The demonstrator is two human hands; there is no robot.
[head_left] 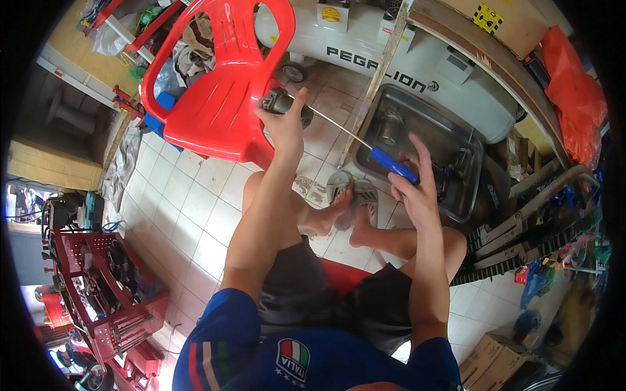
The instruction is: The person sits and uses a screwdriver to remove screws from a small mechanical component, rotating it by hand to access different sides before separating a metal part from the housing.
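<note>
By the red chair (208, 127), the left hand (287, 133) grips a dark metal part (279, 102). A blue-handled screwdriver (394, 165) reaches toward it, gripped in the right hand (418, 190), index finger extended, near a metal tray (427, 127). Working the part seems underway; the next move likely needs steady aim.

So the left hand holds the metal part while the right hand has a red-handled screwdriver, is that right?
Not quite: the head view shows a blue-handled screwdriver, not a red-handled one, in the right hand. The left hand does hold the metal part.
</note>
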